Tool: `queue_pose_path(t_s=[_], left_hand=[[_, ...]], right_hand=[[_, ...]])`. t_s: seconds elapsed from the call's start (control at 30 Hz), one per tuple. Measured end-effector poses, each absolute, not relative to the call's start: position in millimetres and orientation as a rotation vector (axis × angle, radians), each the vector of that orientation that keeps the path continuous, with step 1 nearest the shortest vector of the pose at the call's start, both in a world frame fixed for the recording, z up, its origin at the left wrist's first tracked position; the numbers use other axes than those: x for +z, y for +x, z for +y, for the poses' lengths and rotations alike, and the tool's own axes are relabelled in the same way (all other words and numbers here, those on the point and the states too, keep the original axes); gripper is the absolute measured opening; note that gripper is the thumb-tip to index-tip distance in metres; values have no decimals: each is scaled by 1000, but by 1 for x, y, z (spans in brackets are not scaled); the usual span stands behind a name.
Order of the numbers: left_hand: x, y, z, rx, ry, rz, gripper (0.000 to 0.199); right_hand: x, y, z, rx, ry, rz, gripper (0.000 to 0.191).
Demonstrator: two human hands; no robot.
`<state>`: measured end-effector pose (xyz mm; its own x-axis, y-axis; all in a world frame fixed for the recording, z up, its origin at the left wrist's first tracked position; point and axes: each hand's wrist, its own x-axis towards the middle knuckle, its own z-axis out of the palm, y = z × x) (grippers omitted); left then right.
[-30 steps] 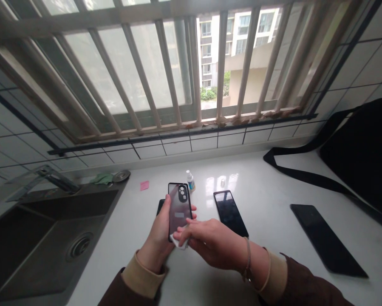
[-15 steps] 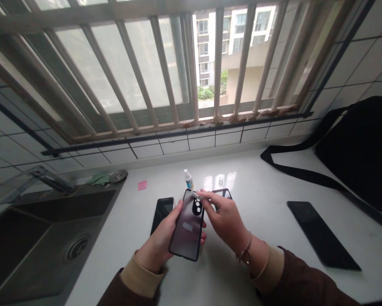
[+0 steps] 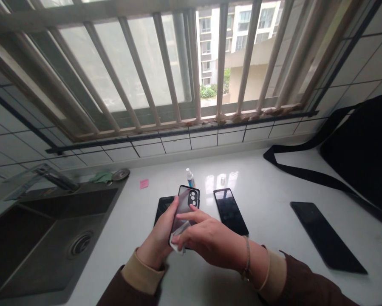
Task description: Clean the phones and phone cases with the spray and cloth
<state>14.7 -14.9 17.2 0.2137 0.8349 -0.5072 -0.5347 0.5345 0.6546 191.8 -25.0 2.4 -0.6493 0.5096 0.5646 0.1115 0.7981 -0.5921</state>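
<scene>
1. Your left hand is curled around the translucent phone case, thumb along its left edge, holding it tilted above the white counter. If that grip loosens, the smooth shell could slide out.
2. Your right hand has its lower fingers bent over a white wipe, pressing it to the case's near end; the upper fingers spread across the back toward the camera cutouts. Hard pressure at that one end could tip the case, and bare fingertips could smudge it.
3. A half-covered phone lies just below and left of the case; a drop could scratch it. Your right wrist is near the uncovered phone, so a wide sweep could nudge that one.
4. The spray bottle stands just beyond the case; pushing forward could topple it.
5. Hidden: your left fingers behind the case, so I can't tell how they brace it; your right thumb; much of the wipe under your fingers.
6. The dark flat slab at right shows too little detail to name surely.
7. The bottle's base is blocked by the case and its label is unreadable; farther right, the black bag runs out of view.
</scene>
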Motion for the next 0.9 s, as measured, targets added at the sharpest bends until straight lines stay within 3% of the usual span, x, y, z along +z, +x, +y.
queue_pose_path(t_s=[0.47, 0.73, 0.9], left_hand=[[18, 4, -7, 1048, 377, 915, 50], [24, 6, -18, 725, 426, 859, 61], [20, 8, -22, 638, 437, 840, 59]], right_hand=[[6, 205, -13, 503, -615, -2282, 19], [6, 214, -3, 479, -1104, -1520, 23], [-12, 209, 3, 365, -933, -1886, 26]])
